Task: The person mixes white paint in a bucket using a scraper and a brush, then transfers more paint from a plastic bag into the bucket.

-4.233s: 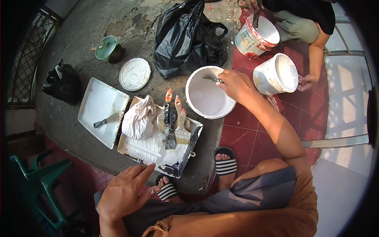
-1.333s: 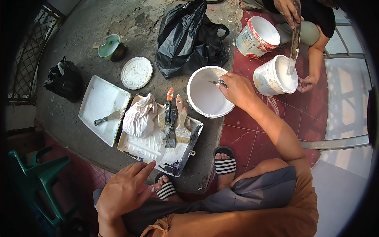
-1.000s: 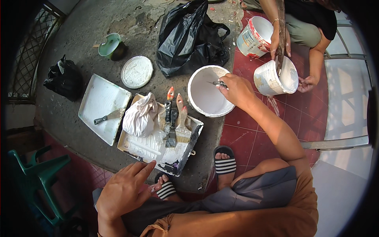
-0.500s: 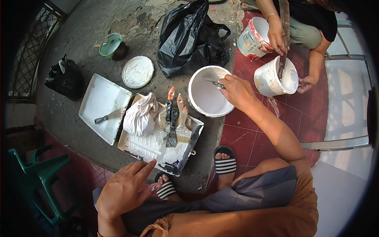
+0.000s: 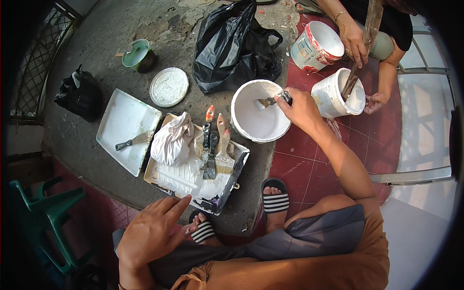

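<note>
To your far L, a sm blk plastic bag sits on the rough concrete, w/ a lattice gate behind at the L edge. You've got a grn tub w/ a broken rim a bit R of it, then a round lid smeared w/ wht. Lg blk plastic bag slumps far ctr. Nr L, your grn plastic chair. On your R: red tiles, red-rimmed bucket at far R, metal rail nr the R edge.
</note>
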Demonstrator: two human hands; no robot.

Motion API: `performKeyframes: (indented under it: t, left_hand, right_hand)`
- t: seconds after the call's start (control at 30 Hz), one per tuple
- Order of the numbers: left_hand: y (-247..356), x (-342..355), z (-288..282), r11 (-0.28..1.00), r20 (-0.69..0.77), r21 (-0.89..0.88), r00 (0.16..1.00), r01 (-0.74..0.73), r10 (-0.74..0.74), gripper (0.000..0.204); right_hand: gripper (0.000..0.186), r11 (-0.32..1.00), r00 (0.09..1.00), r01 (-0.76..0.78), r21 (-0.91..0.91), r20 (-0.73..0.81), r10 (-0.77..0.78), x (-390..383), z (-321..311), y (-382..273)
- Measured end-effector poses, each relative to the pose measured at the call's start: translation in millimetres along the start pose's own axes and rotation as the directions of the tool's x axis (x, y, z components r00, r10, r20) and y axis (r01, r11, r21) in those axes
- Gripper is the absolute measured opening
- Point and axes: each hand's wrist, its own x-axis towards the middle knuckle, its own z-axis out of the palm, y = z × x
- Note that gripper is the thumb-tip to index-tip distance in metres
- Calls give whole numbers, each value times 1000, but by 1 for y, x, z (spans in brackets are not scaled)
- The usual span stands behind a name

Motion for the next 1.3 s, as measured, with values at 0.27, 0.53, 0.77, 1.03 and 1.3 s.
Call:
performKeyframes:
  t: [0.27,0.53,0.77,1.03,1.3]
  left_hand:
    - [0,-2,0,1000,-23,9,1000,-12,12,57]
    - [-2,0,3,1000,-37,11,999,-21,21,57]
    - [-1,-4,-1,999,-39,29,999,18,-17,57]
    - [-7,-9,-3,997,-56,23,996,70,-69,60]
    - [-30,-6,-20,981,-61,89,984,175,-170,51]
  right_hand:
    - [29,976,990,134,-172,59,-125,-7,10,-3]
    - [28,979,981,194,-64,11,-194,-15,7,-8]
    - [27,990,986,137,20,94,-138,-20,-1,-11]
    - [26,979,1000,-16,204,5,15,-29,-9,-3]
    - [23,831,967,-236,503,35,254,-35,-18,22]
